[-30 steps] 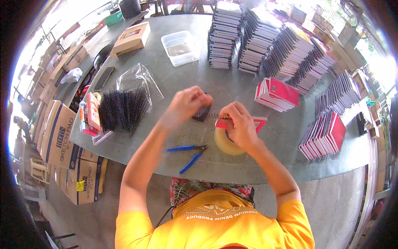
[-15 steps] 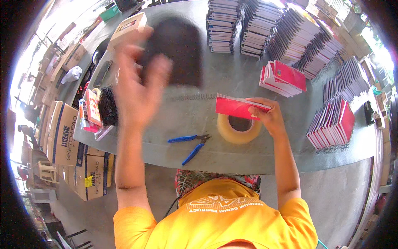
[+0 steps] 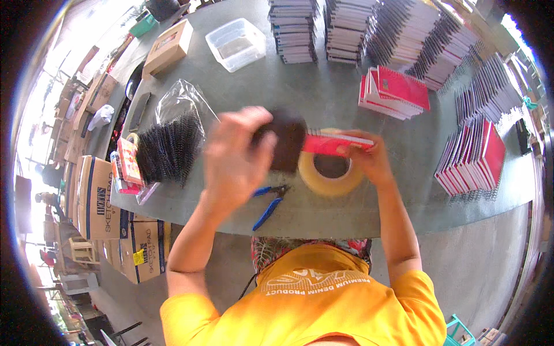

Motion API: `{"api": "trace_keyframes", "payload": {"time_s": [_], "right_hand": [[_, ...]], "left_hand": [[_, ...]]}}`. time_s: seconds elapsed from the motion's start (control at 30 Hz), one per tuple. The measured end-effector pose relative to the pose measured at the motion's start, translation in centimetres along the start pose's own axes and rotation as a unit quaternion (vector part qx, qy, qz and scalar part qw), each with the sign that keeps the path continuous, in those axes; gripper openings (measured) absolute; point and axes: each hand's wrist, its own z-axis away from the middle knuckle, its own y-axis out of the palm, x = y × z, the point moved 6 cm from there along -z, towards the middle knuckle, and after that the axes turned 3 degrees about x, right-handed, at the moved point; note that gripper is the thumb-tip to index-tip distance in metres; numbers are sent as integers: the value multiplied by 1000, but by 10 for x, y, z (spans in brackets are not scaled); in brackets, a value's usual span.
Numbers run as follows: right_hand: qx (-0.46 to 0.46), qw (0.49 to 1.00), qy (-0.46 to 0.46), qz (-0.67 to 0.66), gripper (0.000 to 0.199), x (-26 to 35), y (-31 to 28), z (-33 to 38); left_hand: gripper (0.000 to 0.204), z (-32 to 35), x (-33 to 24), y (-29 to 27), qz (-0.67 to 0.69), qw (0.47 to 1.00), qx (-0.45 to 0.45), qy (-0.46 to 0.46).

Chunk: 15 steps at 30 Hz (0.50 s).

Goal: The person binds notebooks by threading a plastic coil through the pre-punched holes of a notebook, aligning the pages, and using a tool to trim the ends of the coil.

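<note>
My right hand (image 3: pixel 372 155) is closed on one end of a narrow red notebook (image 3: pixel 329 145), held almost level above the table. My left hand (image 3: pixel 239 153), blurred by motion, has its fingers and thumb around a dark, round-topped object (image 3: pixel 284 147), too smeared to name. This object overlaps the notebook's left end; whether they touch is unclear. Part of a wire coil shows along the notebook's upper edge. Beneath the notebook lies a roll of clear tape (image 3: pixel 314 180), partly covered. Blue-handled cutting pliers (image 3: pixel 268 213) rest open near the table's front edge.
Black binding coils (image 3: pixel 167 150) lie at left beside a clear plastic bag (image 3: pixel 182 98). A translucent tub (image 3: pixel 236 46) and cardboard box (image 3: pixel 168 47) stand farther back. Red notebooks (image 3: pixel 404 91) and tall stacks of spiral-bound books (image 3: pixel 349 32) fill the far right.
My left hand has come right and nearer with the dark object, up to the notebook's left end. The tub and the coils at left have come into sight. My right hand keeps its hold.
</note>
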Motion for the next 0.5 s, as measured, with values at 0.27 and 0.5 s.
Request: {"api": "trace_keyframes", "payload": {"time_s": [0.27, 0.5], "right_hand": [[-9, 1000, -19, 8, 25, -2, 1, -1], [-28, 999, 7, 13, 24, -2, -1, 3]], "left_hand": [[41, -6, -2, 37, 11, 993, 115, 20], [40, -25, -8, 12, 29, 999, -32, 10]]}}
